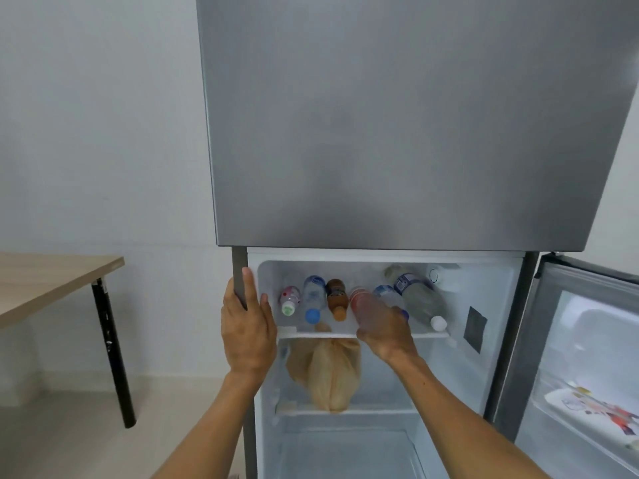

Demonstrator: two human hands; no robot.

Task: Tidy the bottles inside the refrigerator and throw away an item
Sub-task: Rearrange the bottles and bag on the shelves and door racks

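The lower compartment of a grey refrigerator [397, 133] stands open. On its top shelf [435, 335] several bottles lie on their sides, caps toward me: a small one with a white cap [289, 300], a clear one with a blue cap [314, 299], a brown one [336, 299], a red-orange one [363, 302], another clear one [387, 293] and a large grey-green one [420, 299]. My right hand [385, 331] is closed around the cap end of the red-orange bottle. My left hand [247, 326] grips the refrigerator's left frame edge. A tan bag [332, 375] sits on the shelf below.
The refrigerator door [584, 357] hangs open at the right, with a flat printed packet [594, 406] in its rack. A wooden table [45, 281] with a black leg [112, 350] stands at the left against the white wall. The bottom compartment [345, 451] holds nothing that I can see.
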